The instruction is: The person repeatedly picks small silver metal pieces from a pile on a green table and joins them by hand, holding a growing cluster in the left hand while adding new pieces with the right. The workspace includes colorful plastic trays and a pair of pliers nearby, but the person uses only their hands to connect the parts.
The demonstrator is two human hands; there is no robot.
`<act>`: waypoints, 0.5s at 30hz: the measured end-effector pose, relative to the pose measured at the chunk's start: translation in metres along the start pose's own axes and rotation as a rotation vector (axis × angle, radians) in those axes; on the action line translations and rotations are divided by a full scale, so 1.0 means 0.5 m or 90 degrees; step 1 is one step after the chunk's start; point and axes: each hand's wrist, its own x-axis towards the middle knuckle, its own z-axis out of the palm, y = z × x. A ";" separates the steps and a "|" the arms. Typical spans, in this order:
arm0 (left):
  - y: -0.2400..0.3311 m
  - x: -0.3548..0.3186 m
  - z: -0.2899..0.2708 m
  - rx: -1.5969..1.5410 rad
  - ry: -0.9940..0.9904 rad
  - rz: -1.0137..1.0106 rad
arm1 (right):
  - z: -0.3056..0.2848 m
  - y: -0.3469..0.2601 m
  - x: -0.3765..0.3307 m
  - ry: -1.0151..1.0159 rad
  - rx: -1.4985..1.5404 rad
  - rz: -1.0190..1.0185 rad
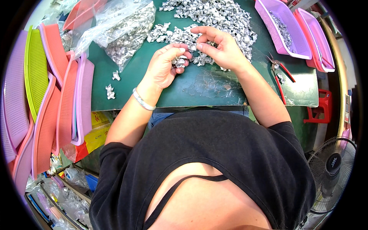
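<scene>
**Head view: small silver metal pieces, worked at a green table**

Item: small silver metal pieces [179, 61], shiny, crumpled-looking and irregular in outline, each with knobbly lobes that catch the light. Their exact form is too small to tell.

Position: a few pieces are pinched in the left hand [165, 68], whose fingers are curled closed around them just above the table [199, 86]. The right hand [220, 48] sits just beside it, thumb and forefinger closed on a single piece [193, 47], the remaining fingers loosely bent. The two hands nearly touch at the fingertips.

Stock: a large heap of the same pieces [214, 15] spreads across the table directly beyond both hands, its near edge reaching under the fingers. Two stray pieces [111, 86] lie apart on the table, to the left of the left hand.

Adjacent items:
- Clear plastic bag [122, 27], filled with more silver pieces, beyond and to the left of the left hand.
- Red-handled pliers [280, 74], lying on the table to the right of the right hand.
- Pink plastic baskets [291, 27], beyond and to the right of the right hand; the nearer one holds a scatter of silver pieces.
- Stack of pink, orange and green mesh trays [50, 99], leaning on edge well to the left of the left hand.
- Silver bangle [142, 100], worn on the left wrist.
</scene>
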 end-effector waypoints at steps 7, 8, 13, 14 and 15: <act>-0.003 0.003 0.010 0.047 0.000 -0.005 | 0.001 -0.001 0.000 -0.008 0.021 0.005; -0.003 0.003 0.011 0.050 0.000 -0.004 | 0.001 -0.001 0.000 -0.010 0.024 0.007; -0.001 0.003 0.014 0.044 0.002 -0.012 | 0.000 -0.005 -0.001 -0.025 0.025 0.016; -0.001 0.003 0.013 0.044 0.001 -0.013 | 0.000 -0.005 -0.001 -0.026 0.025 0.017; -0.001 0.004 0.012 0.037 0.001 -0.018 | -0.001 -0.005 -0.001 -0.027 0.024 0.017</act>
